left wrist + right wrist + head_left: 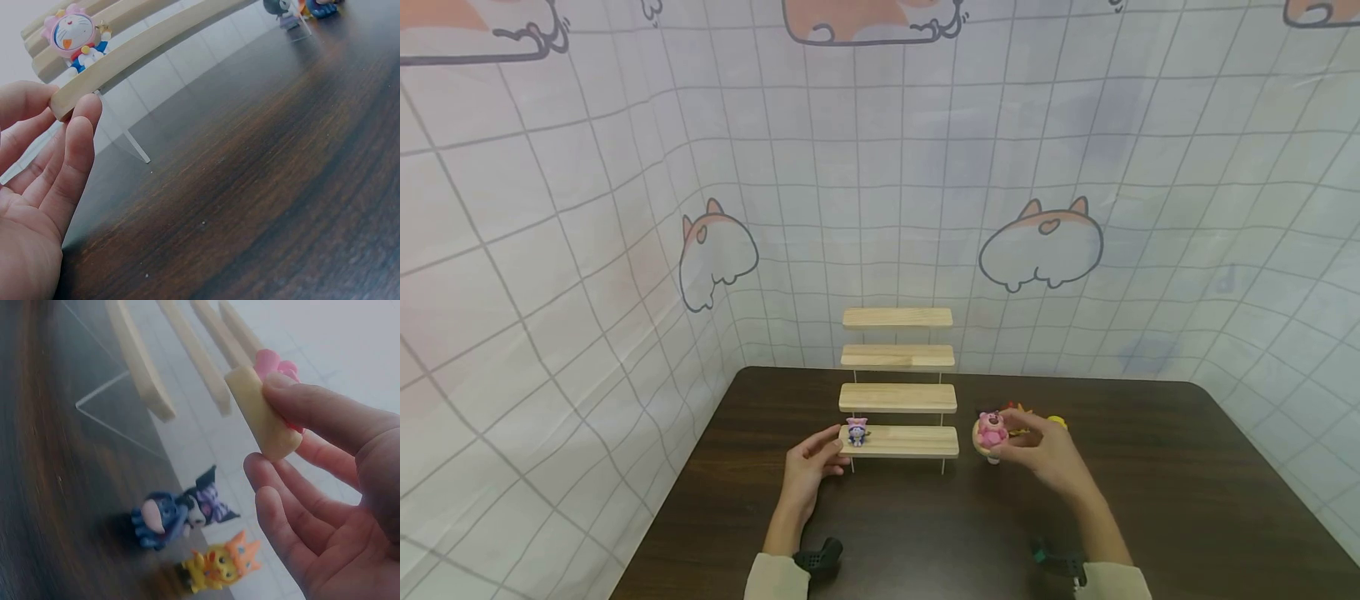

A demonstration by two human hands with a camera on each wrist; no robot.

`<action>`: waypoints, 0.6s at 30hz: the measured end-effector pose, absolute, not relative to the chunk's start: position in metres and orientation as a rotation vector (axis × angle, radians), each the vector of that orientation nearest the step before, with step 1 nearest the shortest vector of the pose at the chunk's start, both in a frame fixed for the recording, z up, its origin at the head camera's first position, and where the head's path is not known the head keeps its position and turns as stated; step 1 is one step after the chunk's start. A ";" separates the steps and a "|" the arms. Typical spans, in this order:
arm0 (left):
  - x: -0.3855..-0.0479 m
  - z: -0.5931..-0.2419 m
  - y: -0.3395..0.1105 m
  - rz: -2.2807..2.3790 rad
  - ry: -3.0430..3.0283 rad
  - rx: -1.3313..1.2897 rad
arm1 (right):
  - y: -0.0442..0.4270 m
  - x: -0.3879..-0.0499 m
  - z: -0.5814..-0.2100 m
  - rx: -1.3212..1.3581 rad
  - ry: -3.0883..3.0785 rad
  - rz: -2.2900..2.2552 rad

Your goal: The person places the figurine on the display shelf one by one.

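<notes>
My left hand pinches the left end of the lowest wooden step of a tiered display shelf. On that end sits a small blue-and-white cat figurine with a pink flower-like hood. To the right of the shelf, my right hand holds a pink bear figurine above the table between thumb and fingers. A thick, pale round piece backs the bear in the right wrist view, where the bear itself is mostly hidden.
Below the right hand stand a blue donkey figurine, a black-hooded figurine and a yellow figurine with an orange top. Something yellow shows behind that hand. The dark wooden table meets a grid-patterned cloth.
</notes>
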State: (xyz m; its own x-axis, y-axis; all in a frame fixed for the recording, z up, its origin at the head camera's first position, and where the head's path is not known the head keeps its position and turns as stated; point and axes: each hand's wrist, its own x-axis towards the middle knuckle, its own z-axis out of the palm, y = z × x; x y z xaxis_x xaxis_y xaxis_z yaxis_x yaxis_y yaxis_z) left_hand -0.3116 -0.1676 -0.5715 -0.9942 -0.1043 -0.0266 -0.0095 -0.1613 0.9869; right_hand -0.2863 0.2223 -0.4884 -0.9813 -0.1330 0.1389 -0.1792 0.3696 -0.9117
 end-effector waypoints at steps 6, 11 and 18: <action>-0.312 -0.572 -0.168 -2.344 -1.992 0.131 | 0.208 -0.284 -0.486 0.348 -2.582 1.719; -0.312 -0.572 -0.168 -2.347 -1.987 0.134 | 0.195 -0.285 -0.491 0.412 -2.584 1.695; -0.311 -0.569 -0.168 -2.355 -1.983 0.129 | 0.176 -0.285 -0.498 0.435 -2.576 1.681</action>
State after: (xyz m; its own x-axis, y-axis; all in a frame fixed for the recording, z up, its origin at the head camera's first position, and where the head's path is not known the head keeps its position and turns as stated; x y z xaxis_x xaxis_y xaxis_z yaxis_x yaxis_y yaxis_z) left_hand -0.3110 -0.1676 -0.5694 -0.9947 -0.0998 -0.0253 -0.0080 -0.1707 0.9853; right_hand -0.2848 0.1761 -0.4976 -0.9602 -0.2130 0.1807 -0.2511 0.3754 -0.8922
